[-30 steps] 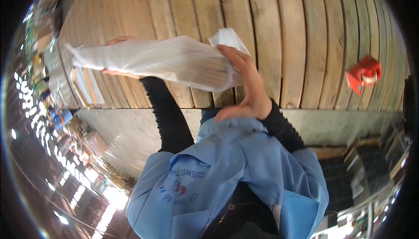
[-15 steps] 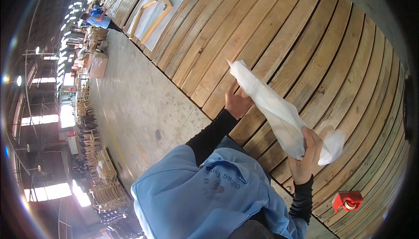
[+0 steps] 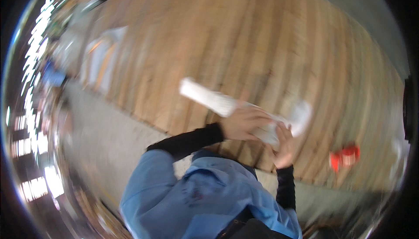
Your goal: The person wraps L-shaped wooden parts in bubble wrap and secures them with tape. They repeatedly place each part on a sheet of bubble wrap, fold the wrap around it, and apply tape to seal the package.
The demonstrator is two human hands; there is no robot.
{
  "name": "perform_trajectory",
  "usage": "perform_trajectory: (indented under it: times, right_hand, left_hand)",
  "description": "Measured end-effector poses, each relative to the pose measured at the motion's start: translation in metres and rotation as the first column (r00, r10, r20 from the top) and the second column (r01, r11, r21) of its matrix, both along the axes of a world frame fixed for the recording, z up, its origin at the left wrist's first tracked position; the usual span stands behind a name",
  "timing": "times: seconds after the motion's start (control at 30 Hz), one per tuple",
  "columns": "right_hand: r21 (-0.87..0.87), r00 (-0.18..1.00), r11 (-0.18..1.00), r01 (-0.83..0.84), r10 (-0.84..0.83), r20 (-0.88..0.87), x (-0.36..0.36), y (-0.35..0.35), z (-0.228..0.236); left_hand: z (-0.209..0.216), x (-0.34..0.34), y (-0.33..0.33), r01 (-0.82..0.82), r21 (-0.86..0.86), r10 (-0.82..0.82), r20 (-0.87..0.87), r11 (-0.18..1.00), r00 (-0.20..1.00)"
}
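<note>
A long, narrow bundle wrapped in white sheet material [image 3: 205,98] lies slantwise in front of me, over the plank table. What is inside the wrapping is hidden. Across its middle and near part is my left hand [image 3: 245,123], closed over the wrap with the fingers reaching toward the right. My right hand [image 3: 284,146] grips its right end, the fingertips close to those of the left. A loose white flap [image 3: 300,117] stands out beyond that end. Motion blur softens the fingers and the wrap.
A red tape dispenser [image 3: 345,157] sits on the slatted wooden table [image 3: 174,42] to my right. At the far left, angled wooden pieces [image 3: 104,66] rest on a white sheet [image 3: 117,36]. Concrete floor [image 3: 109,112] borders the table; a blurred person in blue [image 3: 53,76] is farther off.
My left hand has moved from the bundle's far part down to its near part, close to my right hand. The bundle sits lower and flatter in view, and the whole view has turned.
</note>
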State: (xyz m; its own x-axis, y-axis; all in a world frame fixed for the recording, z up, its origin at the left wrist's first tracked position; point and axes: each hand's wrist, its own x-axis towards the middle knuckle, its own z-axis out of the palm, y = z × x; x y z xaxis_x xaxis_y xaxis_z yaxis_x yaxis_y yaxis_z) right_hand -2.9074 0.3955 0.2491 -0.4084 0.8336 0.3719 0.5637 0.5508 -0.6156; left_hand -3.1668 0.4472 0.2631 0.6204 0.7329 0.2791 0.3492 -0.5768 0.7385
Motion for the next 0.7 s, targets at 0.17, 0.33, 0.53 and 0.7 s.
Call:
perform_trajectory:
  times: [0.17, 0.33, 0.53, 0.7]
  right_hand:
    - [0.058, 0.343, 0.34, 0.939, -0.937, -0.06, 0.153, -0.018, -0.03]
    - [-0.103, -0.438, -0.495, 0.863, -0.833, 0.338, 0.379, -0.073, -0.116]
    - [-0.797, -0.18, -0.091, 0.597, -0.983, -0.023, 0.397, -0.063, -0.132]
    - [-0.773, -0.169, 0.068, 0.63, -0.96, -0.222, 0.439, -0.064, -0.143]
  left_hand:
    - [-0.014, -0.005, -0.034, -0.231, 0.175, 0.257, -0.148, 0.957, 0.955]
    - [0.017, 0.018, -0.034, -0.332, 0.094, 0.345, -0.239, 0.939, 0.908]
    - [0.006, 0.019, -0.042, -0.389, 0.11, 0.401, -0.132, 0.915, 0.907]
    - [0.007, 0.018, -0.041, -0.444, 0.122, 0.458, -0.137, 0.888, 0.878]
